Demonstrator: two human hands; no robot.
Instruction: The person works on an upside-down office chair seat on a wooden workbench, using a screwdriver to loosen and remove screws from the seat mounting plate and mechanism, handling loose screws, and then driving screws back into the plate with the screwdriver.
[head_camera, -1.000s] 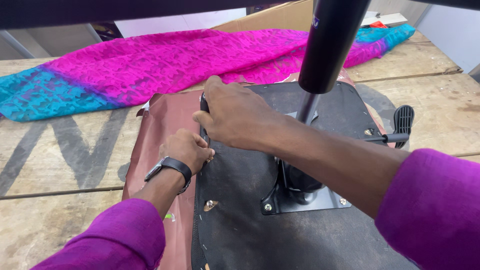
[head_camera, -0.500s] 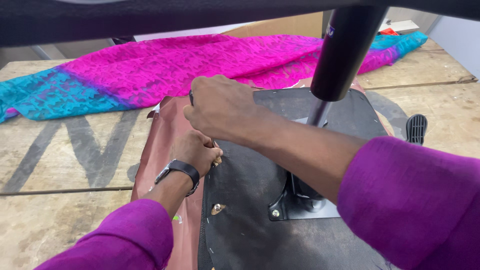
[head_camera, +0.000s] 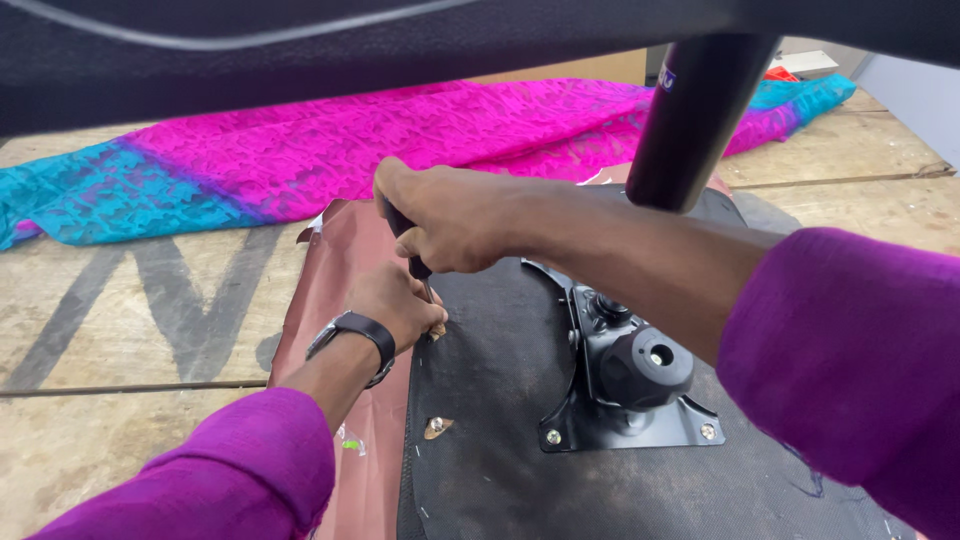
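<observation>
An upturned chair seat lies on the wooden table, its black underside facing up. Brown leatherette cover hangs loose along its left edge. My right hand grips the dark handle of a screwdriver-like tool, tip down at the seat's left edge. My left hand, with a black wristwatch, pinches the cover against the seat right beside the tool tip. A black metal mechanism plate is bolted to the seat's middle, and a black gas cylinder rises from it.
A pink and turquoise cloth lies across the far side of the wooden table. A dark chair part overhangs the top of the view. A small brass fastener sits on the seat's left edge.
The view has shifted lower and closer. My right hand has slid down toward my left hand, bringing the tool tip to the seat edge. My left hand keeps its pinch.
</observation>
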